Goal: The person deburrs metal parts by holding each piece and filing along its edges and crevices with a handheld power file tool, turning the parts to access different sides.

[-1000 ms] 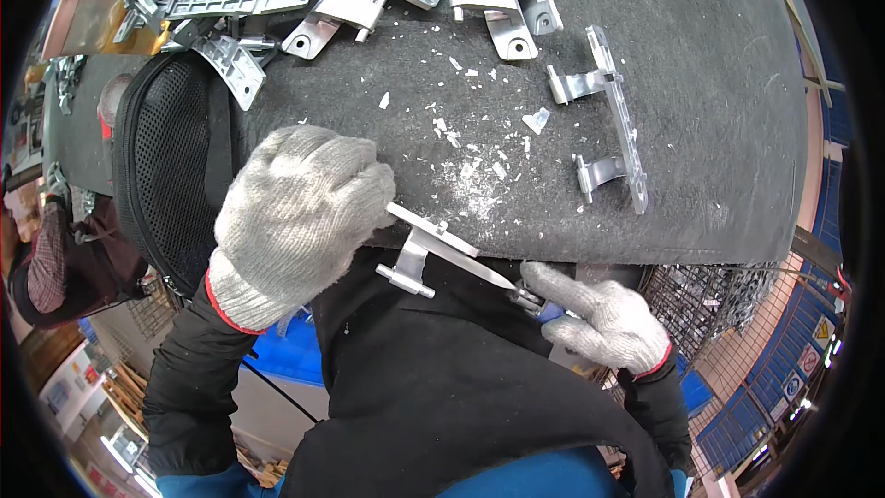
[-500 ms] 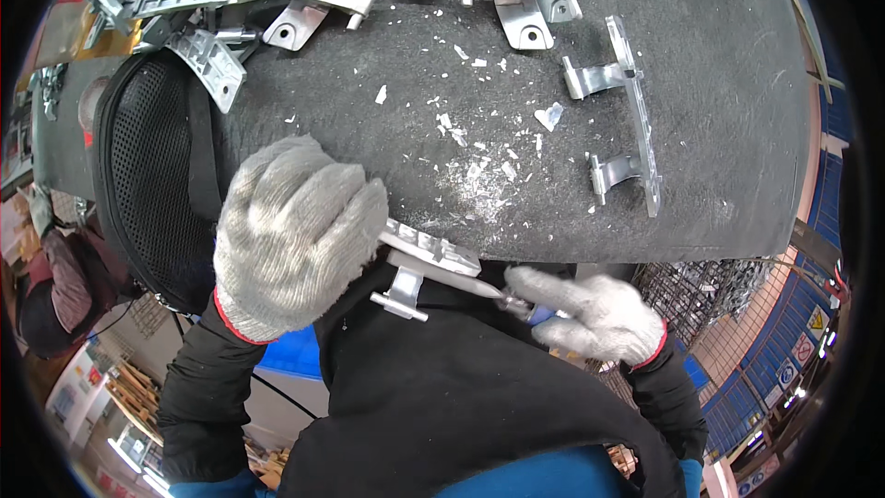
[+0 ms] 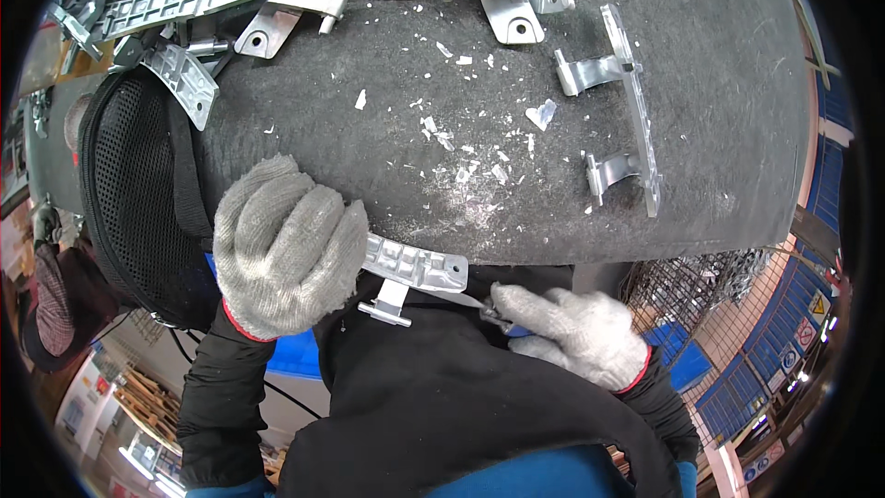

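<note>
Near the front edge of the table, my gloved left hand (image 3: 290, 249) is closed around one end of a silver metal bracket (image 3: 415, 263). The bracket's ribbed free end, with a hole in it, sticks out to the right, and a short arm with a cross pin hangs below. A file (image 3: 454, 297), with a narrow grey blade and a blue handle, is gripped by my gloved right hand (image 3: 585, 337). Its blade lies along the lower side of the bracket, which hides most of it. Both hands are over the black apron (image 3: 396, 387) on my lap.
Metal shavings (image 3: 470, 194) litter the dark table (image 3: 728, 148). Two-armed brackets (image 3: 636, 111) lie at right and far middle, with a heap of metal parts (image 3: 184, 5) far left. A black mesh-sided object (image 3: 138, 194) stands left. A wire basket (image 3: 682, 300) is at lower right; another person (image 3: 60, 295) sits far left.
The bracket has tilted so its ribbed face shows more. The file has slid under it, hiding more of the blade, and my right hand has moved slightly left. The view has shifted a little.
</note>
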`<state>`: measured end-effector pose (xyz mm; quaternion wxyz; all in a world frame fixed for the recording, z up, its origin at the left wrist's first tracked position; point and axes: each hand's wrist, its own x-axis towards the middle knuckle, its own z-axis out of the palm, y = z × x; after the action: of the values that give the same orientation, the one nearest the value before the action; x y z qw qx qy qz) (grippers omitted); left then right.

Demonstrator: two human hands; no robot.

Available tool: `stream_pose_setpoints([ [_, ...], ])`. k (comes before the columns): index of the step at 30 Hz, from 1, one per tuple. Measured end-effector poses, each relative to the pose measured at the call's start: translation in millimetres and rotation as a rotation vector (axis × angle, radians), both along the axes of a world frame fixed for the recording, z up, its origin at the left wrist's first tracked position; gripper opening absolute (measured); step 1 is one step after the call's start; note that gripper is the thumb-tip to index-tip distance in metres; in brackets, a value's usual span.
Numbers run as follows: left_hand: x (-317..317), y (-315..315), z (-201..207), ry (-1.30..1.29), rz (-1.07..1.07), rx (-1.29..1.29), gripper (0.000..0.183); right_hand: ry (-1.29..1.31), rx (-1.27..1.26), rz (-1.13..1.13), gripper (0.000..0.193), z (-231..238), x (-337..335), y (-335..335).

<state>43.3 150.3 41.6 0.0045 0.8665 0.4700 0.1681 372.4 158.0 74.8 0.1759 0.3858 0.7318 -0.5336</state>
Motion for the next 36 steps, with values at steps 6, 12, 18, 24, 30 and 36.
stream_pose_setpoints([
  [6,0.3,-3.1,-3.3,-0.002,0.019,0.038,0.046,0.163,-0.619,-0.19,0.066,-8.3,6.3,12.1],
  [12,-0.6,-0.3,0.8,-0.001,-0.017,0.046,0.048,0.293,-1.174,-0.44,0.067,-17.6,8.7,2.2],
  [18,-20.1,15.6,38.3,0.114,-0.196,-0.217,0.07,0.568,-0.879,-0.372,0.059,-34.1,42.3,-53.0],
  [24,-4.2,-19.0,37.5,0.153,0.016,-0.106,0.068,0.517,-0.692,-0.648,0.075,-27.4,63.6,-77.7],
  [30,35.0,-86.1,-16.0,-0.127,0.325,-0.199,0.056,0.571,-0.864,-0.788,0.071,-39.6,39.7,-74.3],
  [36,21.4,-90.4,-41.5,-0.08,0.333,-0.249,0.052,0.673,-1.115,-0.907,0.073,-37.3,29.5,-64.7],
])
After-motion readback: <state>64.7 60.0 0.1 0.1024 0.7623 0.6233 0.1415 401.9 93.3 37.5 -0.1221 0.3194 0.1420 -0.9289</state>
